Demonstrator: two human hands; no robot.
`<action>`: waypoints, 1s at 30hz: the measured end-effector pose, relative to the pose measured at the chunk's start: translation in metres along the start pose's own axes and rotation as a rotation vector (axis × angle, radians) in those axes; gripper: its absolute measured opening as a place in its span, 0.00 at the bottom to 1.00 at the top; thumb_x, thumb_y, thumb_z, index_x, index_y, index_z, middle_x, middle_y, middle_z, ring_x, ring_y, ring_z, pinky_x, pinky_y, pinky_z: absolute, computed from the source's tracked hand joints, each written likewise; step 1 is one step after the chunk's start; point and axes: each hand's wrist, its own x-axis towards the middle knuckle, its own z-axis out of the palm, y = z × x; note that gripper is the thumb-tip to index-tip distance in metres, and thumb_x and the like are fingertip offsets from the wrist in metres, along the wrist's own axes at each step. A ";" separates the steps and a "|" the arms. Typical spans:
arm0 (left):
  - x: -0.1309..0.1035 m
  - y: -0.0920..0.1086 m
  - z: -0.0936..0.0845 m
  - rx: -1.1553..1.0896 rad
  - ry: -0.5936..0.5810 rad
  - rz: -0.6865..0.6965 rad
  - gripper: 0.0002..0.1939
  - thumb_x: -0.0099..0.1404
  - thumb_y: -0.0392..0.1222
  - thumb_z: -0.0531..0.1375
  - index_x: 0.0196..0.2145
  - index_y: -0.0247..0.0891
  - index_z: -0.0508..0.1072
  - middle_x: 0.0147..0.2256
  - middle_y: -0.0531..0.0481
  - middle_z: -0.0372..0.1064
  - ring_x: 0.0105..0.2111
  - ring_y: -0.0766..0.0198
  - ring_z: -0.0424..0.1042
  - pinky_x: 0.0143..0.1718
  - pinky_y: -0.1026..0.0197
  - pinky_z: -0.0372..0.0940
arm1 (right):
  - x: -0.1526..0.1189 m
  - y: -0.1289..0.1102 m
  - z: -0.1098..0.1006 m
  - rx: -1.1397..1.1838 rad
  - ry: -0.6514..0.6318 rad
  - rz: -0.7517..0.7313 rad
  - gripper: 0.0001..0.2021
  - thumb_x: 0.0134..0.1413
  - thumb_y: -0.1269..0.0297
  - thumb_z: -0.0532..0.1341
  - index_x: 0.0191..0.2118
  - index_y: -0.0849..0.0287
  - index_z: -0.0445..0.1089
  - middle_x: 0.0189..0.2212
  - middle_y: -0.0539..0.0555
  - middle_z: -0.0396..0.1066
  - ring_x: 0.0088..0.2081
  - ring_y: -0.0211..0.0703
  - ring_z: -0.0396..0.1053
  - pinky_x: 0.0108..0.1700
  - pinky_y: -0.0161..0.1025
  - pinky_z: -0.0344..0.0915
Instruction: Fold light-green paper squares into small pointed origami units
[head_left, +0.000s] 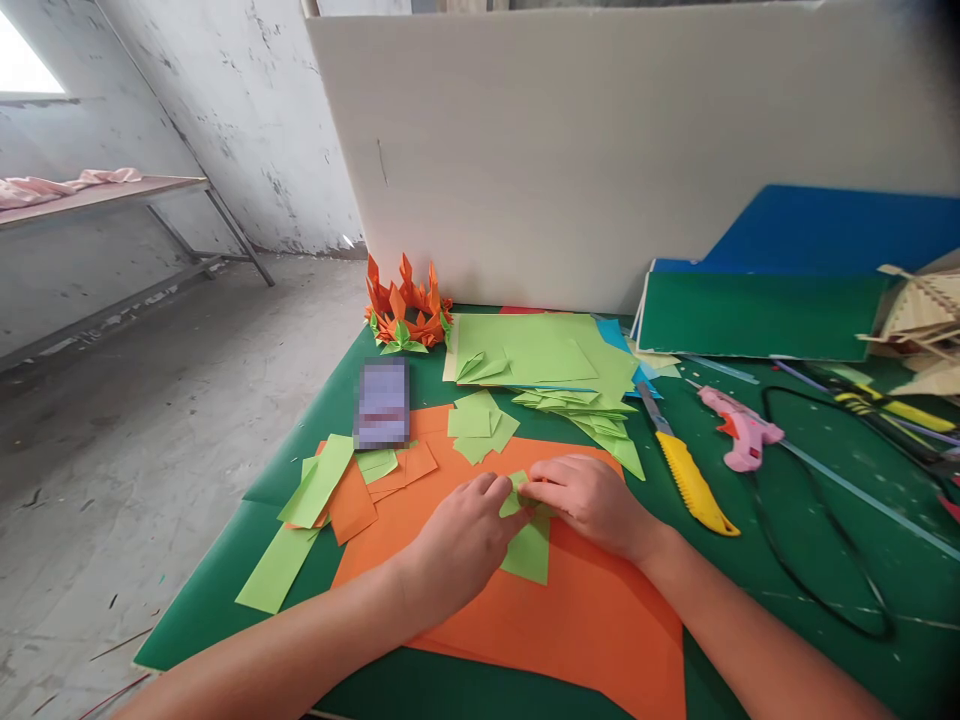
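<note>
Both my hands meet over a small light green paper piece (531,556) lying on a large orange paper sheet (555,640). My left hand (466,535) is closed, its thumb and fingers at the left edge of the piece. On the other side, my right hand (586,498) pinches the paper's upper part; its fingertips partly cover it. Just beyond the hands lie several loose green squares (484,425). To the left, green strips (322,483) overlap orange paper pieces (352,507).
An orange folded-paper crown (407,310) stands at the back left, behind a blurred purple rectangular object (382,403). Green paper sheets (525,345) are stacked behind. On the right lie a yellow-handled knife (686,475), a pink glue gun (742,428) and its looping black cord (787,590).
</note>
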 end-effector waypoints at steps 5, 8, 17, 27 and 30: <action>0.001 0.000 -0.001 0.091 -0.037 0.060 0.16 0.63 0.37 0.60 0.49 0.39 0.72 0.43 0.45 0.67 0.40 0.57 0.61 0.32 0.57 0.55 | -0.001 0.001 -0.003 0.000 -0.012 -0.011 0.17 0.68 0.69 0.47 0.40 0.57 0.74 0.34 0.56 0.74 0.35 0.41 0.70 0.36 0.37 0.62; 0.002 0.000 -0.005 0.166 -0.085 0.168 0.03 0.61 0.37 0.62 0.35 0.40 0.76 0.46 0.46 0.67 0.42 0.55 0.60 0.31 0.57 0.54 | -0.002 0.002 -0.006 0.002 -0.015 -0.015 0.18 0.69 0.68 0.47 0.41 0.57 0.75 0.33 0.56 0.74 0.35 0.41 0.70 0.36 0.38 0.62; 0.000 -0.002 -0.010 -0.046 -0.013 -0.058 0.21 0.68 0.37 0.54 0.57 0.48 0.66 0.38 0.44 0.64 0.40 0.55 0.61 0.36 0.58 0.57 | -0.002 0.005 -0.004 0.123 0.009 0.033 0.16 0.68 0.68 0.48 0.41 0.56 0.75 0.35 0.55 0.75 0.36 0.42 0.71 0.38 0.39 0.63; -0.003 -0.004 -0.010 -0.138 0.046 -0.050 0.20 0.67 0.34 0.54 0.54 0.47 0.70 0.43 0.44 0.61 0.43 0.56 0.62 0.42 0.58 0.62 | -0.003 0.003 0.002 0.178 0.031 0.094 0.17 0.67 0.69 0.47 0.36 0.57 0.74 0.34 0.56 0.73 0.35 0.42 0.70 0.38 0.38 0.65; -0.002 -0.004 -0.008 -0.133 0.048 -0.044 0.20 0.68 0.35 0.53 0.55 0.47 0.69 0.41 0.45 0.62 0.42 0.57 0.62 0.42 0.58 0.62 | -0.001 0.002 0.002 0.185 0.019 0.104 0.17 0.66 0.69 0.47 0.35 0.57 0.74 0.33 0.56 0.72 0.34 0.41 0.69 0.35 0.37 0.63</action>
